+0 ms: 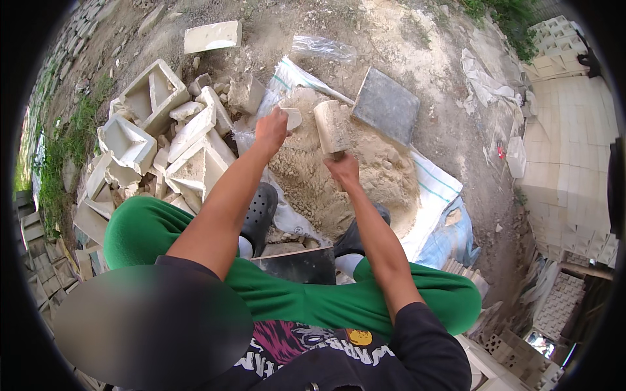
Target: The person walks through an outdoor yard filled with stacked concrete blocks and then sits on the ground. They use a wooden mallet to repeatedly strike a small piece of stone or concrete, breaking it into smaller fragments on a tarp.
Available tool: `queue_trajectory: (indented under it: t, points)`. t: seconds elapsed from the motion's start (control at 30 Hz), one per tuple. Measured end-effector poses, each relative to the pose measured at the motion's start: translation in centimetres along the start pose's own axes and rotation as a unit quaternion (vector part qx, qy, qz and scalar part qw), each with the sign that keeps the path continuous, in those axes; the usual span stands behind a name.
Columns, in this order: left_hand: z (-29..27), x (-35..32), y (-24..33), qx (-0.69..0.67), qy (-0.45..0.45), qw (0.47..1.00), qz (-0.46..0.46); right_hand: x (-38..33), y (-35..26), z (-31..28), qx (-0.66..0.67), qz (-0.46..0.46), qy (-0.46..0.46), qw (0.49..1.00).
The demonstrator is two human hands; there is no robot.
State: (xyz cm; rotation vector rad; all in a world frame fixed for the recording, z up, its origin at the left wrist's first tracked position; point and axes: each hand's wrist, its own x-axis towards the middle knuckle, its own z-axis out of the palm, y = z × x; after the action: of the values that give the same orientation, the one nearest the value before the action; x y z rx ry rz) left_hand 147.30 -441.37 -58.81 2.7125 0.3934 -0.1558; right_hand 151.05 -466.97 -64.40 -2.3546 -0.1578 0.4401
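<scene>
My right hand (343, 172) is closed round the short handle of a pale, dusty mallet (332, 126), whose thick cylindrical head points away from me. My left hand (272, 128) pinches the left edge of a flat cream-coloured broken piece (295, 118), which looks like stone or plaster. The mallet head is just right of that piece, with a small gap between them. Below both lies a heap of sandy crumbs and powder (313, 186), spread on a white woven sheet (432, 186) with green stripes.
Broken pale box-shaped blocks (192, 133) are piled on the left. A grey square slab (386, 105) lies beyond the heap on the right. Farther off are a pale brick (212, 37) and clear plastic wrap (324, 49). My dark clogs (260, 212) flank the heap's near side. Stacked pale blocks (564, 150) stand far right.
</scene>
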Motion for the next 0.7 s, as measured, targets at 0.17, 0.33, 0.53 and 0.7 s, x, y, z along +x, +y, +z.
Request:
queue_trajectory:
  t: [0.17, 0.33, 0.53, 0.7]
  points:
    - [0.4, -0.7, -0.3, 0.003, 0.028, 1.000, 0.000, -1.0, -3.5, -0.3, 0.000, 0.018, 0.025, 1.000]
    - [0.0, 0.0, 0.4, 0.002, -0.026, 1.000, -0.009, -0.9, -2.1, 0.0, -0.025, 0.026, -0.028, 0.999]
    - [0.3, -0.4, -0.2, 0.000, 0.012, 1.000, -0.009, -0.7, -6.2, -0.5, -0.051, -0.002, 0.070, 0.996]
    - [0.3, 0.0, 0.4, 0.007, -0.017, 1.000, -0.013, 0.0, -5.3, -0.5, -0.035, 0.070, -0.052, 0.996]
